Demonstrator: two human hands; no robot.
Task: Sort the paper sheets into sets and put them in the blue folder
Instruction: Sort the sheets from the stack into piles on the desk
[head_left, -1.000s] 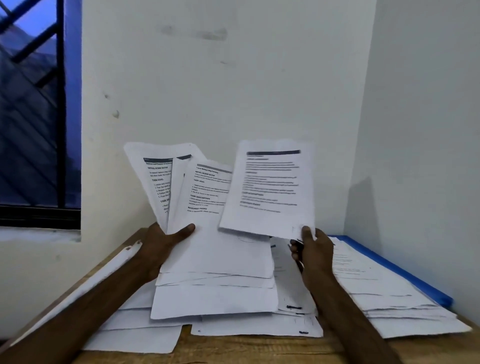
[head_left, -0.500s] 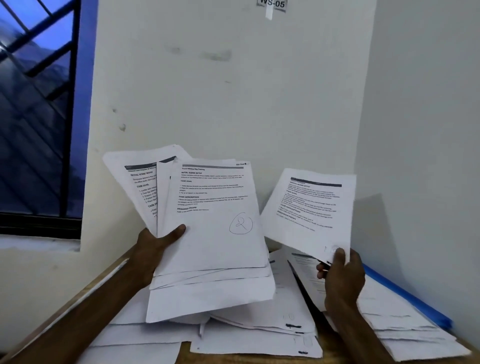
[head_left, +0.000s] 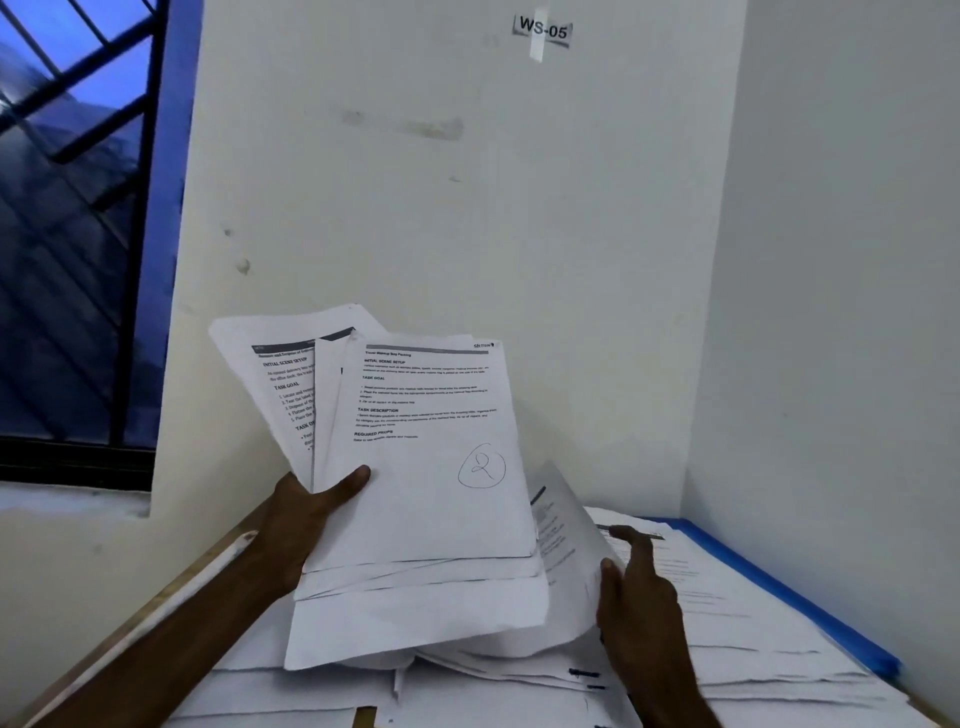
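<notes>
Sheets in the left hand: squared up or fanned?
Fanned. The left hand grips the sheets near their bottom; their tops splay apart, showing offset printed pages behind the front one marked 2.

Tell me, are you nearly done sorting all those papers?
Not yet, maybe partway. Done: a pile of sheets already lies on the blue folder. In hand: the left hand grips a fanned stack, its top page marked 2, while the right hand pinches a single sheet beside it. Left: that stack and the loose sheets below it need sorting.
</notes>
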